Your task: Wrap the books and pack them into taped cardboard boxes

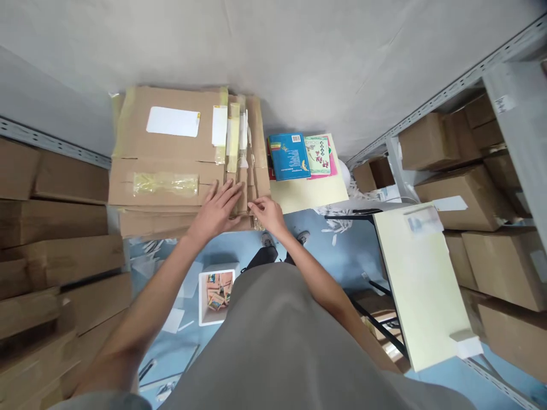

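Flattened cardboard boxes [171, 151] lie stacked on the table against the wall, with strips of yellowish tape and white labels on them. My left hand [217, 209] rests on the right part of the stack, its fingers stretched out over the cardboard. Just right of it, my right hand [267, 212] is closed in a pinch at the front right edge of the stack. What lies between those fingertips is too small to make out. Shiny tape [257, 224] shows at the edge below the pinch.
Right of the stack, a blue book [289, 156] and a green-and-white book [318, 155] lie on the cream tabletop [307, 195]. A white bin [205, 319] with small boxes stands on the floor. Another cream table [421, 285] is at right. Shelved cartons [453, 196] line both sides.
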`<state>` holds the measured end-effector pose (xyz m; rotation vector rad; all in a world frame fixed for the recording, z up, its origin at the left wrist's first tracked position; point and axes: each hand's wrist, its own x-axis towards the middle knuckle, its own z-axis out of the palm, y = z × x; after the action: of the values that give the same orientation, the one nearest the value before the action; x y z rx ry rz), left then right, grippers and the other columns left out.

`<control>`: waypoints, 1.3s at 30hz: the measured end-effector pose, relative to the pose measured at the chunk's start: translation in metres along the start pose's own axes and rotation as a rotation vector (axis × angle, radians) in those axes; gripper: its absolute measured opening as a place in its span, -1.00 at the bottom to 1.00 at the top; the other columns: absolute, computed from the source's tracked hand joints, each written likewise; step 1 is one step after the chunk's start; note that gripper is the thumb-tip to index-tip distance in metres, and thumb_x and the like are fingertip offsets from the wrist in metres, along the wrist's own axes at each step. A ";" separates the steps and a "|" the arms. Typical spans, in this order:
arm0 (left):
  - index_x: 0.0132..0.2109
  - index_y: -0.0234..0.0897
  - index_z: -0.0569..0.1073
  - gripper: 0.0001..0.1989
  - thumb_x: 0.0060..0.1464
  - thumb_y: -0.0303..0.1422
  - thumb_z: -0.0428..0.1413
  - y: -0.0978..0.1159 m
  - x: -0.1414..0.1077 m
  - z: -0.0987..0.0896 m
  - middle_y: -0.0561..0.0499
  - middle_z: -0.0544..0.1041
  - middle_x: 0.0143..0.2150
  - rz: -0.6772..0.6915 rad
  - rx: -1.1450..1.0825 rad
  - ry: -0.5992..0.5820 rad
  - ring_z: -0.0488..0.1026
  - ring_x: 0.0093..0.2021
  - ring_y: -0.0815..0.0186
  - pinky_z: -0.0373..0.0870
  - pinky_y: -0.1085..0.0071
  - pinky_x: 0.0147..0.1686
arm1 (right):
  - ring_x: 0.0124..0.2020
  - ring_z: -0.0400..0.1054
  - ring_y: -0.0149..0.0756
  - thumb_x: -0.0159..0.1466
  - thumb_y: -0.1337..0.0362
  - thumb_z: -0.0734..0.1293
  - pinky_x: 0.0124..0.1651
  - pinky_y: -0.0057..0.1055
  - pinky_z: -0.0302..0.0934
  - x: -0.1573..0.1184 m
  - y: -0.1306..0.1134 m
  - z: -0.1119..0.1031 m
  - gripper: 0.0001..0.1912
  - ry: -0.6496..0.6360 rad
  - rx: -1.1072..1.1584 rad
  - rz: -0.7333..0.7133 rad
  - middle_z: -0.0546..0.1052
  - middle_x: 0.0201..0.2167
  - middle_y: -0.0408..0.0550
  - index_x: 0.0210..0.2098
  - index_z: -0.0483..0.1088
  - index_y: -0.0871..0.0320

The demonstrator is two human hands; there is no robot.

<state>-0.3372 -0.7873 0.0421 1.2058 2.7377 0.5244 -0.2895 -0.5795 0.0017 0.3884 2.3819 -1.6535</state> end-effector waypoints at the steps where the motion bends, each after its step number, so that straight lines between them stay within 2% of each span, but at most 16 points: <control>1: 0.50 -0.24 0.34 -0.29 0.28 -0.23 0.22 0.000 0.000 -0.001 -0.22 0.24 0.59 0.005 -0.010 0.008 0.01 0.63 -0.14 -0.20 -0.27 0.61 | -0.20 0.63 -0.16 0.44 0.14 0.44 0.01 -0.25 0.46 0.003 0.001 0.002 -0.82 -0.017 0.046 0.011 0.66 -0.31 -0.05 -0.18 0.54 0.12; 4: 0.46 -0.22 0.39 -0.35 0.32 -0.13 0.19 0.000 0.002 -0.006 -0.23 0.19 0.60 -0.003 -0.018 0.017 -0.03 0.65 -0.13 -0.17 -0.29 0.60 | -0.22 0.64 -0.18 0.43 0.17 0.43 -0.03 -0.24 0.51 0.012 0.006 0.005 -0.81 -0.095 0.233 0.007 0.68 -0.25 -0.03 -0.08 0.55 0.15; 7: 0.44 -0.18 0.42 -0.37 0.31 -0.10 0.22 -0.002 0.003 -0.014 -0.22 0.06 0.65 -0.043 0.006 0.012 -0.13 0.67 -0.16 -0.23 -0.35 0.58 | -0.19 0.64 -0.19 0.31 0.22 0.52 -0.05 -0.26 0.53 0.018 0.012 0.000 -0.65 -0.195 0.375 0.003 0.69 -0.20 -0.02 0.05 0.52 0.18; 10: 0.46 -0.15 0.40 -0.33 0.27 -0.14 0.26 -0.005 0.006 -0.020 -0.23 0.01 0.67 -0.056 0.028 -0.016 -0.18 0.67 -0.23 -0.32 -0.44 0.54 | -0.21 0.63 -0.23 0.14 0.29 0.63 -0.03 -0.30 0.50 0.022 0.016 -0.004 -0.42 -0.261 0.389 -0.014 0.68 -0.28 -0.10 0.12 0.49 0.18; 12: 0.47 -0.15 0.39 -0.30 0.24 -0.17 0.28 -0.008 0.007 -0.022 -0.23 0.00 0.67 -0.050 0.040 -0.061 -0.18 0.66 -0.25 -0.30 -0.46 0.53 | -0.24 0.61 -0.25 0.08 0.29 0.66 -0.03 -0.31 0.48 0.022 0.016 -0.005 -0.37 -0.267 0.364 -0.025 0.67 -0.32 -0.15 0.11 0.49 0.17; 15: 0.48 -0.16 0.39 -0.24 0.17 -0.23 0.32 -0.013 0.009 -0.027 -0.26 0.02 0.66 -0.039 0.044 -0.125 -0.17 0.66 -0.28 -0.21 -0.45 0.53 | -0.25 0.59 -0.27 0.09 0.27 0.65 -0.03 -0.32 0.46 0.020 0.013 -0.005 -0.52 -0.239 0.288 -0.045 0.65 -0.33 -0.16 -0.04 0.51 0.16; 17: 0.49 -0.18 0.37 -0.22 0.15 -0.26 0.30 -0.017 0.009 -0.032 -0.29 0.03 0.65 -0.025 0.033 -0.123 -0.15 0.65 -0.28 -0.15 -0.44 0.52 | -0.26 0.58 -0.28 0.15 0.26 0.60 -0.07 -0.35 0.44 0.018 0.009 -0.006 -0.64 -0.227 0.237 -0.078 0.64 -0.32 -0.17 -0.12 0.48 0.13; 22: 0.55 -0.14 0.22 -0.26 0.26 -0.29 0.12 -0.026 0.005 -0.047 -0.24 -0.06 0.68 -0.010 -0.029 0.081 -0.08 0.66 -0.14 0.02 -0.31 0.53 | -0.38 0.52 -0.33 0.38 0.17 0.41 -0.21 -0.42 0.31 0.010 -0.014 -0.014 -0.71 -0.260 0.122 -0.201 0.58 -0.37 -0.25 0.05 0.40 0.07; 25: 0.61 -0.12 0.07 -0.21 0.31 -0.29 0.09 -0.030 0.002 -0.047 -0.24 -0.10 0.69 -0.042 -0.038 0.149 -0.07 0.66 -0.10 0.10 -0.24 0.52 | -0.39 0.44 -0.35 0.37 0.16 0.41 -0.24 -0.44 0.21 0.012 -0.031 -0.014 -0.73 -0.202 -0.005 -0.259 0.53 -0.39 -0.28 0.02 0.42 0.05; 27: 0.65 -0.20 -0.10 -0.08 0.30 -0.26 0.13 -0.032 0.001 -0.043 -0.31 -0.12 0.68 -0.060 -0.027 0.121 -0.13 0.67 -0.13 0.07 -0.22 0.54 | -0.34 0.43 -0.35 0.32 0.20 0.45 -0.23 -0.44 0.19 0.017 -0.037 -0.008 -0.80 -0.152 -0.042 -0.250 0.53 -0.36 -0.25 -0.10 0.44 0.08; 30: 0.67 -0.22 -0.22 0.04 0.26 -0.22 0.17 -0.032 0.001 -0.038 -0.31 -0.11 0.68 -0.100 0.030 0.044 -0.24 0.67 -0.20 -0.16 -0.33 0.56 | -0.27 0.46 -0.30 0.30 0.15 0.49 -0.20 -0.42 0.20 0.025 -0.037 0.007 -0.79 -0.106 0.009 -0.176 0.57 -0.32 -0.18 -0.24 0.42 0.10; 32: 0.67 -0.11 -0.13 -0.03 0.28 -0.21 0.16 -0.030 0.001 -0.038 -0.23 -0.13 0.69 -0.132 0.086 -0.006 -0.28 0.67 -0.26 -0.28 -0.42 0.53 | -0.25 0.46 -0.27 0.31 0.09 0.49 -0.20 -0.41 0.21 0.027 -0.036 0.019 -0.74 -0.077 0.040 -0.139 0.57 -0.31 -0.16 -0.26 0.39 0.09; 35: 0.63 -0.02 0.07 -0.16 0.29 -0.24 0.14 -0.024 0.002 -0.045 -0.16 -0.19 0.70 -0.148 0.145 -0.107 -0.31 0.66 -0.31 -0.26 -0.47 0.51 | -0.30 0.42 -0.28 0.36 0.15 0.41 -0.20 -0.40 0.20 0.025 -0.042 0.031 -0.81 -0.063 0.081 -0.130 0.51 -0.35 -0.20 -0.25 0.33 0.06; 37: 0.60 -0.04 0.18 -0.21 0.28 -0.28 0.13 -0.019 0.002 -0.054 -0.17 -0.18 0.70 -0.156 0.166 -0.127 -0.30 0.66 -0.33 -0.23 -0.47 0.51 | -0.32 0.41 -0.29 0.38 0.17 0.34 -0.20 -0.41 0.20 0.021 -0.050 0.028 -0.87 -0.065 0.138 -0.170 0.48 -0.36 -0.23 -0.21 0.31 0.05; 39: 0.57 -0.08 0.24 -0.24 0.27 -0.31 0.12 -0.011 0.002 -0.065 -0.18 -0.16 0.70 -0.164 0.164 -0.076 -0.29 0.66 -0.31 -0.20 -0.44 0.52 | -0.30 0.42 -0.29 0.40 0.14 0.30 -0.18 -0.40 0.24 0.014 -0.057 0.015 -0.87 -0.054 0.206 -0.250 0.48 -0.34 -0.23 -0.15 0.32 0.04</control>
<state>-0.3610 -0.8098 0.0992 0.9959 2.8266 0.2354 -0.3213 -0.6111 0.0427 0.0777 2.3045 -1.9991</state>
